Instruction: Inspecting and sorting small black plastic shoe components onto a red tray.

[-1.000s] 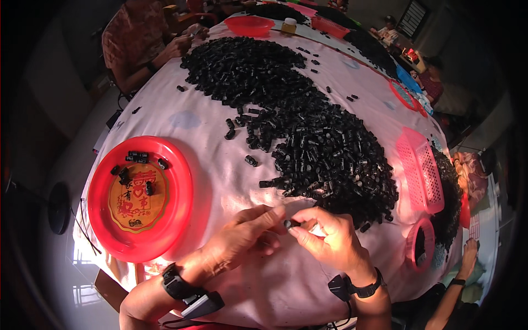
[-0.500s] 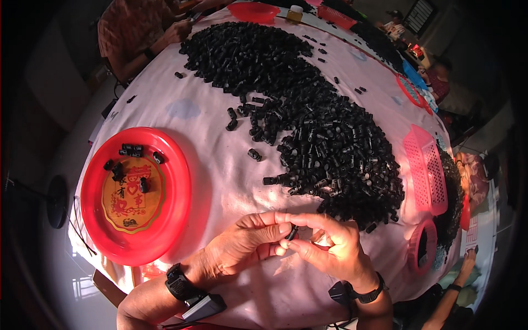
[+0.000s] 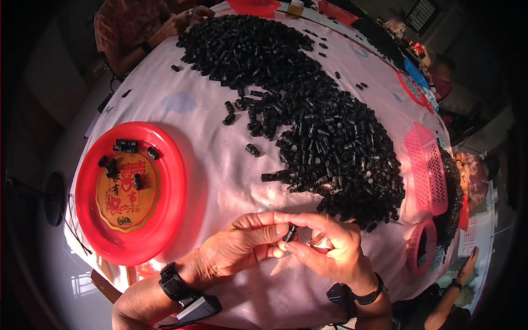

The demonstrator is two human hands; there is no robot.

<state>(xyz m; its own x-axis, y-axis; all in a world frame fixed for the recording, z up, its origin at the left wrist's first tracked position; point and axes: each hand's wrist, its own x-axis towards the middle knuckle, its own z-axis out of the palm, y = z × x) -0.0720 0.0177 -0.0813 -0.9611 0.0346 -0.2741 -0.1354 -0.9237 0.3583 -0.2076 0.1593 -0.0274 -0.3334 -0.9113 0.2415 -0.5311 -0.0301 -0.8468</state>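
Observation:
Just in front of me, a small black cylindrical piece that looks like a cord lock (image 3: 290,233) is held between both hands. My left hand (image 3: 242,242) pinches it from the left with thumb and fingers. From the other side, the thumb and index finger of my right hand (image 3: 333,242) close on it. The fingertips partly cover the piece. Beyond my hands spreads a large heap of similar black cord locks (image 3: 346,143). To the left stands a red round plate (image 3: 175,192), with several black cord locks (image 3: 126,146) lying on its patterned middle.
A pale pink cloth (image 3: 220,181) covers the table. At right are a pink perforated basket (image 3: 426,168) and a round pink basket (image 3: 413,253). A red basin (image 3: 253,6) stands at the far edge. Another person's hands (image 3: 184,22) are at the far left; others sit at right.
The piece between my fingertips is tilted slightly differently and shows more of its length. Both hands keep nearly the same place. The view has shifted slightly.

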